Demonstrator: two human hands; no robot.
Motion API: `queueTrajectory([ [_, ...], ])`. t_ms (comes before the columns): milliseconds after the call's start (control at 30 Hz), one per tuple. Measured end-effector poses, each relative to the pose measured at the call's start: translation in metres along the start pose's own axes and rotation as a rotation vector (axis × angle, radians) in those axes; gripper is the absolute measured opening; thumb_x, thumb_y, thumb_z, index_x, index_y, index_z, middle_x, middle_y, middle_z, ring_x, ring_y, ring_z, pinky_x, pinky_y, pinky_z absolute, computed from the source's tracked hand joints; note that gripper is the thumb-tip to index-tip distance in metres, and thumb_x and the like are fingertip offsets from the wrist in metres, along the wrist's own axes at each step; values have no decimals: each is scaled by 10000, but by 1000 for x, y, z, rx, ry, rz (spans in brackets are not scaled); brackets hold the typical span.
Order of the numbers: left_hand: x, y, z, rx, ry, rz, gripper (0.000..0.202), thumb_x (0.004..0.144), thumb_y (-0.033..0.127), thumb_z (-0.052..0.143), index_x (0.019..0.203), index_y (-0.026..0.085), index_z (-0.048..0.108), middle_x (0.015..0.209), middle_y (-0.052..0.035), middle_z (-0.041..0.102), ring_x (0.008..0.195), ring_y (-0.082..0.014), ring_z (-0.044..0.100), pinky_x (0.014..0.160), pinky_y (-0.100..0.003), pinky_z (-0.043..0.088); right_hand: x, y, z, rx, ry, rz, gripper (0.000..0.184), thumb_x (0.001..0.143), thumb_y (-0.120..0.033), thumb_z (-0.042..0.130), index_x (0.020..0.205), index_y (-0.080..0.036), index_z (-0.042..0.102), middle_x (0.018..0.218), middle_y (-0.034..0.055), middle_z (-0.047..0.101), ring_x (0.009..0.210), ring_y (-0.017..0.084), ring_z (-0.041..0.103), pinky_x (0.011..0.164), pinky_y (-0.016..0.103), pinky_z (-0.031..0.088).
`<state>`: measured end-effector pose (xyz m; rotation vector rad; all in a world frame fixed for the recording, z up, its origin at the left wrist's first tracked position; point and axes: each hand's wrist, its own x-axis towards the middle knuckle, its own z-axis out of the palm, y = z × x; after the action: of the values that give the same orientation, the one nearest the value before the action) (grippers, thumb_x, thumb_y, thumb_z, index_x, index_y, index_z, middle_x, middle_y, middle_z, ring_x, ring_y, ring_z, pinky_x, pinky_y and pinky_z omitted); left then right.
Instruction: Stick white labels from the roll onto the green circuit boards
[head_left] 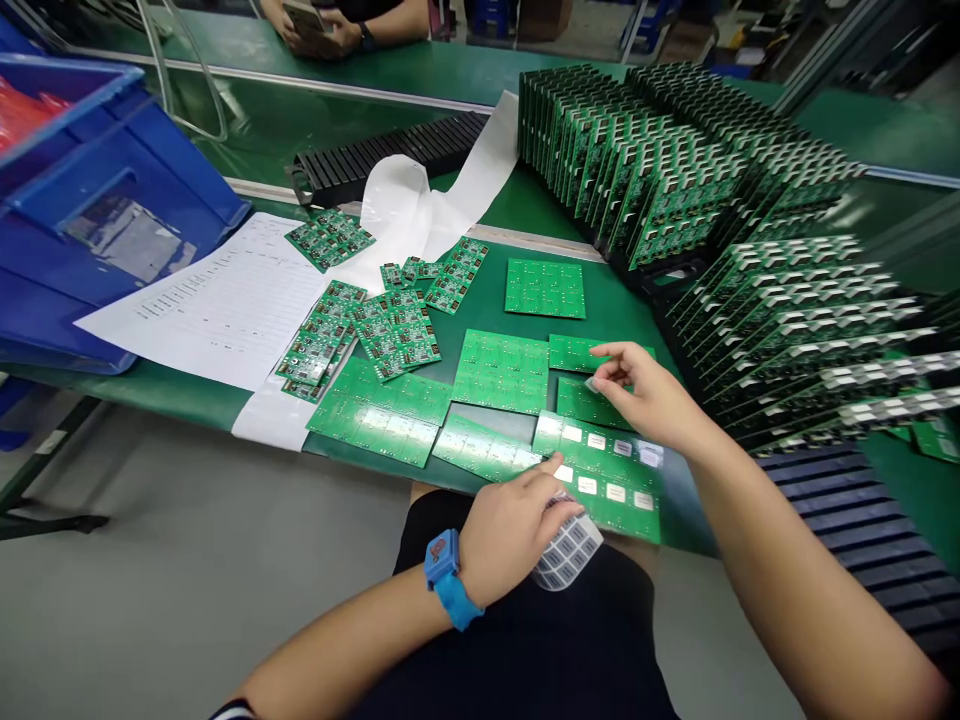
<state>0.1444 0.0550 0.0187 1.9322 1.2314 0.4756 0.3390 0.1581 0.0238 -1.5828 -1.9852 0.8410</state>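
My left hand [510, 525], wearing a blue watch [442, 560], grips a curled sheet of small printed stickers [571, 555] at the table's front edge. Its index finger reaches to the near corner of a green circuit board panel [626, 465] that bears two rows of white stickers. Above that panel, my right hand [645, 395] is pinched on a small pale sticker [591, 384], partly hidden by the fingertips. Bare green panels lie close by, among them one [501, 370] left of my right hand and another [487, 448] beside my left fingers.
Racks of upright circuit boards [622, 160] fill the right side. Small cut boards [397, 330] lie at centre left, near a paper form [225, 300] and a blue bin [112, 220]. Behind a black slotted rack [390, 155], another person's hands hold a phone [306, 17].
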Motion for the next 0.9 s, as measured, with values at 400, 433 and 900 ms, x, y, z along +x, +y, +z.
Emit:
queueTrajectory([
  [400,-12,2,-16,-356,223,-221,180,873,311,496,918,213,639,916,-19,694,829,-167,639,741,-242,475,19,6,16,-24,-191,-76,343,813,-128,418,1149,-196,416,812,16,594,754,157,573,696,306,455],
  [433,-13,1,-18,-383,236,-249,192,877,322,486,904,203,635,863,-18,687,781,-160,633,697,-231,470,19,6,16,-35,-183,-79,344,812,-126,418,1149,-193,418,814,18,594,745,156,570,685,304,455],
  [900,2,4,-14,-491,221,-227,304,916,341,375,804,167,597,655,7,531,613,-123,473,560,-214,371,-32,-44,12,131,-169,-113,167,825,-315,529,925,-208,610,885,44,603,778,151,565,718,309,473],
])
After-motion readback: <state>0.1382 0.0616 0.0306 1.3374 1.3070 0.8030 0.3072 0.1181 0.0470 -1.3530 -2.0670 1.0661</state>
